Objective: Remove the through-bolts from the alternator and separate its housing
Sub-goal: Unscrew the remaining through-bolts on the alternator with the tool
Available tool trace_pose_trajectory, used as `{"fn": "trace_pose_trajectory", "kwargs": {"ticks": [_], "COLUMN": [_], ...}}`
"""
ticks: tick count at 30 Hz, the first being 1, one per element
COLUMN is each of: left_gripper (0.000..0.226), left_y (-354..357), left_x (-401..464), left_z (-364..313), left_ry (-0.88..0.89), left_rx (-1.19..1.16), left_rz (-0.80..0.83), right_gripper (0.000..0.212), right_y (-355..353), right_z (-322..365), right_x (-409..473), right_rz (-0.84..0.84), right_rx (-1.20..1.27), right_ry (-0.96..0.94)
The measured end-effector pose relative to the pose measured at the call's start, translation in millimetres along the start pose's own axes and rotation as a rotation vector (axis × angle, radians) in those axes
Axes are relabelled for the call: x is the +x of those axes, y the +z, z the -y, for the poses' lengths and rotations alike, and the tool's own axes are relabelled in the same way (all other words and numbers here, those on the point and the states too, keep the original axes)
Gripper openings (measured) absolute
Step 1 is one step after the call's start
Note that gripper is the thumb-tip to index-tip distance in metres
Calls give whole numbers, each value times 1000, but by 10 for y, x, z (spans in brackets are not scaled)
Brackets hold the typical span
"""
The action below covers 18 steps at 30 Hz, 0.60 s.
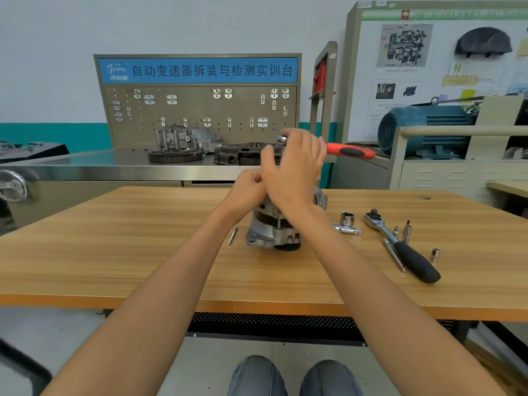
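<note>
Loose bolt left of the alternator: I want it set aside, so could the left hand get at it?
Probably yes: the bolt lies uncovered on the table, just below the left hand at the alternator.

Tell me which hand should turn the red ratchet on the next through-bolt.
Probably the right hand: it already grips the red-handled ratchet near its head, above the alternator. The left hand sits low beside the housing top, better placed to steady it.

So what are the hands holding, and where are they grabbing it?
The right hand grips the red-handled ratchet near its head end. The left hand is curled at the alternator's top; its hold is hidden.
</note>
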<state>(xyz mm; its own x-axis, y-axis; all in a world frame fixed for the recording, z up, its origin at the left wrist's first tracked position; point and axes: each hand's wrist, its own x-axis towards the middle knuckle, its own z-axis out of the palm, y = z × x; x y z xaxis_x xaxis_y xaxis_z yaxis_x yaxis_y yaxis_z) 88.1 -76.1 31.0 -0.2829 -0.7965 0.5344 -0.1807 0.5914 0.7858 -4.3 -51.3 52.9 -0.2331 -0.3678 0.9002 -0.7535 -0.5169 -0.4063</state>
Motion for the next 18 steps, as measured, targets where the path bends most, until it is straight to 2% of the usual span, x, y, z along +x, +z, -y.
{"fn": "trace_pose_trajectory", "kwargs": {"ticks": [3,6,10,13,18], "left_gripper": [35,18,18,16,15], "left_y": [-2,-18,-28,-24,-2], "left_x": [24,43,44,19,9], "left_z": [-18,-31,-21,-12,3], "left_ry": [-17,-57,-78,-81,-47], "left_rx": [-29,-38,-33,-79,-119], "left_rz": [29,59,52,44,36], "right_gripper": [16,33,43,43,44], "right_y": [-22,-42,15,62,67], "right_z": [-3,-71,-177,-134,-89], "right_x": [186,418,554,548,473], "right_rz": [117,303,468,512,389], "right_rx": [442,854,1402,1445,1228], "right_ry": [229,525,782,842,672]}}
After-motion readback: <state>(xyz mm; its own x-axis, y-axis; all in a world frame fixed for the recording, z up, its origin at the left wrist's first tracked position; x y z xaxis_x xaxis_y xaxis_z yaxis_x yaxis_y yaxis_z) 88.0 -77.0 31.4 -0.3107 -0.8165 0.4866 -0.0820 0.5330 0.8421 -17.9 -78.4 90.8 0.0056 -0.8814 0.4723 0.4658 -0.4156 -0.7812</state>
